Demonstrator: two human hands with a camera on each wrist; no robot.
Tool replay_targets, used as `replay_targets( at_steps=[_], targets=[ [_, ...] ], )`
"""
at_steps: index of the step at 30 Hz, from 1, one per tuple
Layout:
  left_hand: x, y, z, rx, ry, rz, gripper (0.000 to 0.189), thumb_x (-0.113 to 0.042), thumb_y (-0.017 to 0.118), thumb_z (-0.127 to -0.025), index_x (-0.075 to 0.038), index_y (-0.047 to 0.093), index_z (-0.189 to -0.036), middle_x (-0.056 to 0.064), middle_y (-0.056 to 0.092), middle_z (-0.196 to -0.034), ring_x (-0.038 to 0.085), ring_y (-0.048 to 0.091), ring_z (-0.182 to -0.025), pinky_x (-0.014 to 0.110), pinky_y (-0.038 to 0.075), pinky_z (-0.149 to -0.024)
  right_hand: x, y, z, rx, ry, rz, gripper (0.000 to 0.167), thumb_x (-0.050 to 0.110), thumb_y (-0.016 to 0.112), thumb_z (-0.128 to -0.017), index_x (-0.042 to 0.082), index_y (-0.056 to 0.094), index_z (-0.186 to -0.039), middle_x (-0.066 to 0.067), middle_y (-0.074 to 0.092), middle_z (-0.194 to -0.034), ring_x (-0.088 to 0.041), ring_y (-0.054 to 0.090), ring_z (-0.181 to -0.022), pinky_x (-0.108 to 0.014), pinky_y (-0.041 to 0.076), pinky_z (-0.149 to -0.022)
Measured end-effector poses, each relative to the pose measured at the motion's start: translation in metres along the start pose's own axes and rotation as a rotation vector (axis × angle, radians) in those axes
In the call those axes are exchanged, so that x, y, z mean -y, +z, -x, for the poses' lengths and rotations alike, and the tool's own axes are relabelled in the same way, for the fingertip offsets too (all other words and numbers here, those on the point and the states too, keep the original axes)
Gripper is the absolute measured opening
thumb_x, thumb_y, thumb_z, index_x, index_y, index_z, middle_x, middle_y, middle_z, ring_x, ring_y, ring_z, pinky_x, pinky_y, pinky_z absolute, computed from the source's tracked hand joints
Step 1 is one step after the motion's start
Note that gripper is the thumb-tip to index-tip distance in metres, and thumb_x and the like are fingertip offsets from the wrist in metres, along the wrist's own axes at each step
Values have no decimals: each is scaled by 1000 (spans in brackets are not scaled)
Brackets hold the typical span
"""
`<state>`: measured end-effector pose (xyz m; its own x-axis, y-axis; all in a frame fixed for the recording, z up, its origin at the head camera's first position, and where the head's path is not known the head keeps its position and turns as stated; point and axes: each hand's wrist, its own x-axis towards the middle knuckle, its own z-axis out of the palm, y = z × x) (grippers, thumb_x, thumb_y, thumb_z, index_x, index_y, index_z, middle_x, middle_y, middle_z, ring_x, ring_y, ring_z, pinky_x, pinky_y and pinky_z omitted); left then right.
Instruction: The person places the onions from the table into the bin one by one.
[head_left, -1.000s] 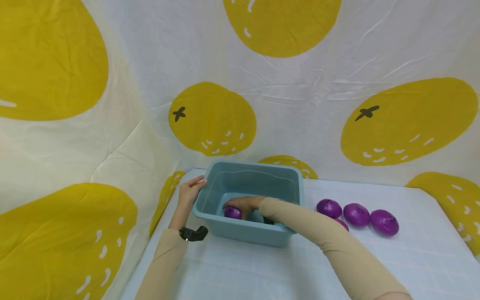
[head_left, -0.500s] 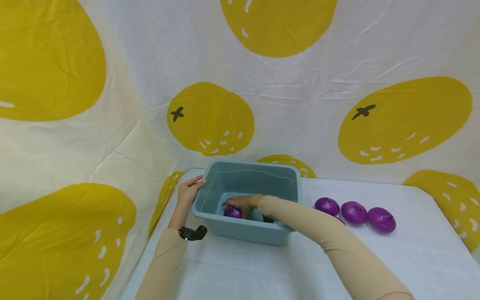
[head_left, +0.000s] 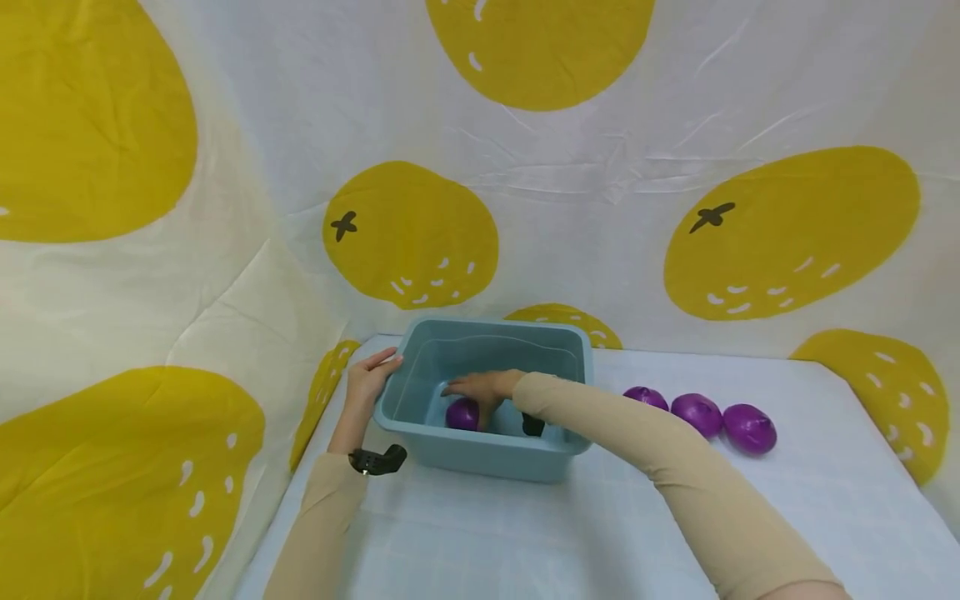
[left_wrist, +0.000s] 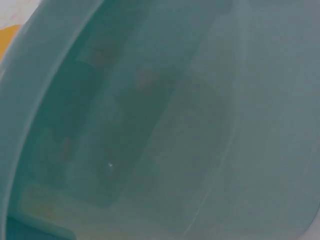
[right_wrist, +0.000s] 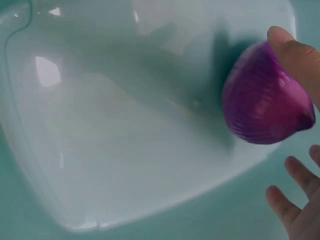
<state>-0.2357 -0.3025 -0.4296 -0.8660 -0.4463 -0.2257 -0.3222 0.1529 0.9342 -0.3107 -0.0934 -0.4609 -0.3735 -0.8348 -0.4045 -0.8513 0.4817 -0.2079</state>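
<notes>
A light blue-green plastic tub [head_left: 487, 457] stands on the table. My left hand [head_left: 366, 382] is at its left side, straight fingers touching the rim; no fingers show in the left wrist view. Inside the tub, a purple onion [head_left: 461, 414] lies on the bottom near the front left. My right hand [head_left: 486, 387] reaches in over it with the fingers spread. In the right wrist view, the thumb overlaps the top of the onion [right_wrist: 260, 100], while the other fingers [right_wrist: 282, 202] stand apart from it.
To the right of the tub sit more purple onions [head_left: 697, 415] in a row, partly behind the right sleeve [head_left: 637, 433]. A cloth [head_left: 585, 250] printed with yellow fruit hangs behind and to the left. A black wrist device [head_left: 378, 460] is on the left wrist.
My right fingers have loosened and lifted a little from the onion, which stays on the tub's bottom. The left hand keeps its place at the rim. The head view has shifted slightly right.
</notes>
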Motion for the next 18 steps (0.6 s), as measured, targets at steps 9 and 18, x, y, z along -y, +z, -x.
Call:
replay_targets(
  at_steps=[9, 18],
  targets=[
    [-1, -2, -1, 26, -27, -25, 49, -28, 68, -90, -9, 57, -134, 19, 53, -139, 33, 49, -128, 49, 37, -110, 4, -13, 16, 0, -13, 19, 87, 31, 82, -75, 20, 35, -148, -3, 37, -153, -22, 37, -137, -41, 35, -113],
    [-2, -3, -4, 41, -21, -50, 50, -28, 67, -90, -9, 56, -135, 18, 49, -144, 35, 46, -131, 51, 37, -110, 9, -36, 39, 8, -9, 11, 82, 32, 83, -75, 23, 41, -144, -2, 40, -152, -20, 37, -139, -37, 34, -114]
  ],
)
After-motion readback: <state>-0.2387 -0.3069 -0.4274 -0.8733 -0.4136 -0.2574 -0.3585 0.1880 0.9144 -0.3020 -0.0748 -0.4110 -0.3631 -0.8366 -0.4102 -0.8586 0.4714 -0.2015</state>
